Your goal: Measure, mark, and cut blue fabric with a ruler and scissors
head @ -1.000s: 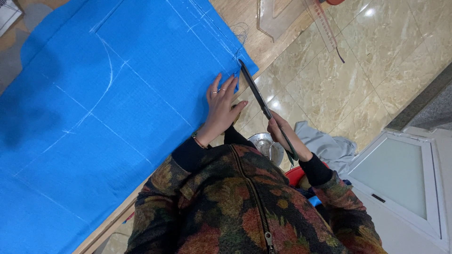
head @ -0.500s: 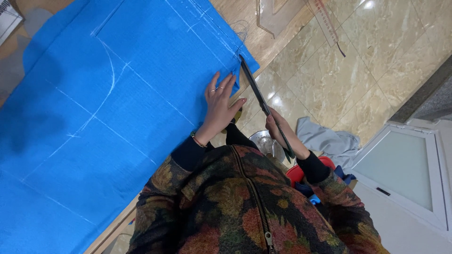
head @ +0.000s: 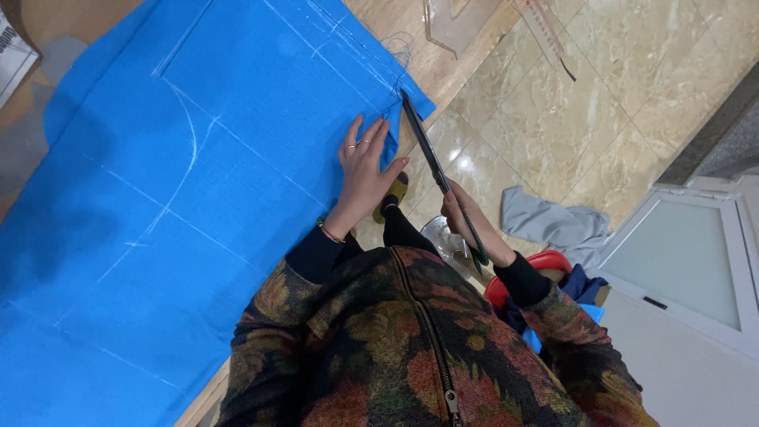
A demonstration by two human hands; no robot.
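Gripping the handles of long dark scissors (head: 431, 154), the right hand (head: 465, 217) is closing around them below the desk (head: 443, 75) edge. Their blades are running up and away from that grip, tips meeting the blue fabric (head: 198, 198) at its near corner, along the cloth's edge. The left hand (head: 365, 170) is lying flat, fingers spread, on the fabric just beside the blades, nearer the cut.

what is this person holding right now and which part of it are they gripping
The right hand grips long dark scissors by the handle end. The left hand holds nothing, lying flat on the chalk-marked blue fabric.
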